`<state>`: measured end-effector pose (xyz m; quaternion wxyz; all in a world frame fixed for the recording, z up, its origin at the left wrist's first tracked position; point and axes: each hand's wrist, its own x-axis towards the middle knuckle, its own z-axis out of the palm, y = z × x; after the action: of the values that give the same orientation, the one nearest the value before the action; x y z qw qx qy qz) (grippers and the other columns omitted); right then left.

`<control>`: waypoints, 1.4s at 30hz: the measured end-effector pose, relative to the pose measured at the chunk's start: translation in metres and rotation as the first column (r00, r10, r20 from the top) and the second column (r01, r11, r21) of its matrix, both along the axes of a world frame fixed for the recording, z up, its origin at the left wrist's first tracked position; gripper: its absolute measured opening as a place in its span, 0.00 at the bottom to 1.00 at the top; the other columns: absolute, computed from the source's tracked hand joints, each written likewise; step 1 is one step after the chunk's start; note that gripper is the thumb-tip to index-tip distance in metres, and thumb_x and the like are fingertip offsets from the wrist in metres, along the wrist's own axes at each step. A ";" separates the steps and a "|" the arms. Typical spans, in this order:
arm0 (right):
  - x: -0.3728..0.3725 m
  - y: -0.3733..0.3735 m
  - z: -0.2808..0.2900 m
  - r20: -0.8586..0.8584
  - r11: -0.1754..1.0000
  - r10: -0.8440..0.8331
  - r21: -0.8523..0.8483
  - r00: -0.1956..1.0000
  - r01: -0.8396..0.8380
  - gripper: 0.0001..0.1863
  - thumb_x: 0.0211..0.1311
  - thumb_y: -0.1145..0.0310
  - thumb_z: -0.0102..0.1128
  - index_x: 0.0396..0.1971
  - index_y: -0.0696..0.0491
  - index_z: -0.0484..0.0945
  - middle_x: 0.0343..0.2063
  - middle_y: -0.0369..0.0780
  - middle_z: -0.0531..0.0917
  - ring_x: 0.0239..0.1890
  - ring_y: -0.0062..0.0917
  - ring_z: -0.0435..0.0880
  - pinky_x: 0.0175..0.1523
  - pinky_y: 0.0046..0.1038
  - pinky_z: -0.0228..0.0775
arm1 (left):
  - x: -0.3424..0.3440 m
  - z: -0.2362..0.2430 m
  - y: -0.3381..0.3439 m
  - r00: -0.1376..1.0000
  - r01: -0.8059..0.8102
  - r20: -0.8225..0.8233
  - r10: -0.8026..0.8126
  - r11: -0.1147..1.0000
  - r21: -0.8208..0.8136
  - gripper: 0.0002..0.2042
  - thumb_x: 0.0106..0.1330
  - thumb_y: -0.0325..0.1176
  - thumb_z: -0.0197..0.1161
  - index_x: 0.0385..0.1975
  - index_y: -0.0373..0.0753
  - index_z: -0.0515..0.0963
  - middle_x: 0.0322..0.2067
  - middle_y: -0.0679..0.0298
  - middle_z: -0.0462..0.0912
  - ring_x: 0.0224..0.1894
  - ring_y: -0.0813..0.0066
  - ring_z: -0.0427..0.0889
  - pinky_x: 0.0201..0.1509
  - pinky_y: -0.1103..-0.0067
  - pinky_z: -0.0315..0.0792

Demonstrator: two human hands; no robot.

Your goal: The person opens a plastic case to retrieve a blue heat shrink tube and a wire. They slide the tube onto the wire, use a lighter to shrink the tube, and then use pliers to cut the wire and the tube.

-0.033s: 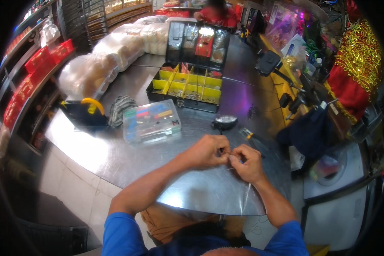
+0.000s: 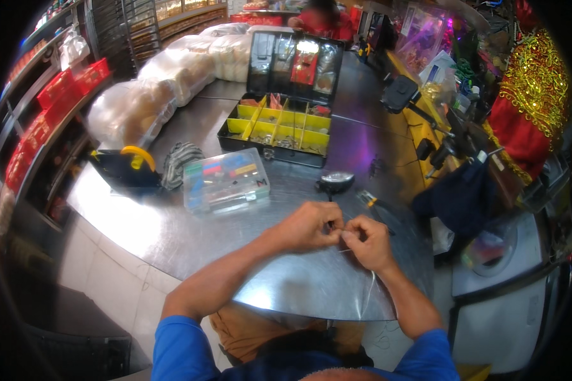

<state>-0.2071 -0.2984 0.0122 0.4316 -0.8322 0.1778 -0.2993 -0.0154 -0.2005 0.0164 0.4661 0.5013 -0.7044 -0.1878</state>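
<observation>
Over the near part of the metal table, my left hand and my right hand meet at the fingertips. Both are closed in a pinch, and whatever lies between them is tiny and mostly covered by the fingers. A thin pale wire hangs below my right hand toward the table's near edge. Just beyond the hands lies a small black lamp-like object with a shiny top. To its right rests a slim tool with yellow on its handle.
A clear plastic organizer stands left of the hands, by a striped grey cloth. Behind it, an open black case has yellow compartments with small parts. Bulky plastic bags line the far left; a phone-like device on an arm stands right.
</observation>
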 end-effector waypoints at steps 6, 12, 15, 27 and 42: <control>-0.007 -0.015 -0.006 0.077 0.611 0.187 0.771 0.979 -0.177 0.03 0.67 0.75 0.61 0.32 0.57 0.79 0.24 0.33 0.77 0.19 0.11 0.69 0.27 0.22 0.64 | -0.005 -0.007 -0.003 0.999 0.033 0.026 -0.030 0.990 -0.139 0.07 0.55 0.22 0.70 0.31 0.35 0.78 0.30 0.60 0.81 0.33 0.62 0.82 0.35 0.71 0.75; -0.007 -0.012 -0.001 0.223 0.237 0.132 0.939 0.966 -0.249 0.04 0.69 0.73 0.61 0.35 0.58 0.79 0.28 0.34 0.78 0.18 0.10 0.67 0.29 0.22 0.66 | -0.005 -0.012 -0.008 0.994 0.014 0.104 0.021 0.946 -0.324 0.09 0.54 0.20 0.70 0.31 0.37 0.78 0.31 0.60 0.81 0.33 0.61 0.83 0.36 0.71 0.77; -0.008 -0.012 0.002 0.190 0.296 0.139 0.929 0.972 -0.224 0.05 0.70 0.71 0.61 0.36 0.58 0.79 0.29 0.36 0.80 0.18 0.10 0.68 0.29 0.20 0.65 | -0.004 -0.013 -0.009 0.994 -0.007 0.098 0.044 0.936 -0.351 0.09 0.54 0.20 0.70 0.32 0.37 0.78 0.32 0.59 0.81 0.34 0.60 0.84 0.37 0.71 0.78; -0.004 -0.004 0.008 0.087 0.831 0.095 0.542 0.992 -0.127 0.07 0.71 0.70 0.63 0.36 0.59 0.83 0.25 0.33 0.82 0.25 0.10 0.76 0.32 0.16 0.69 | 0.001 -0.011 -0.005 0.997 -0.077 -0.006 0.078 0.975 -0.209 0.10 0.57 0.21 0.72 0.38 0.37 0.83 0.36 0.61 0.83 0.38 0.70 0.83 0.42 0.76 0.78; -0.006 0.002 0.008 0.087 0.986 -0.069 0.154 0.994 0.055 0.03 0.65 0.76 0.66 0.36 0.59 0.84 0.27 0.32 0.85 0.28 0.10 0.79 0.33 0.19 0.72 | -0.001 -0.014 -0.012 0.995 -0.086 0.035 0.095 0.975 -0.205 0.07 0.61 0.25 0.73 0.37 0.37 0.84 0.37 0.63 0.84 0.39 0.72 0.83 0.42 0.77 0.78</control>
<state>-0.2132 -0.2967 0.0199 0.4920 -0.7763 0.2057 -0.3361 -0.0163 -0.2126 0.0027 0.5071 0.4867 -0.7065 -0.0821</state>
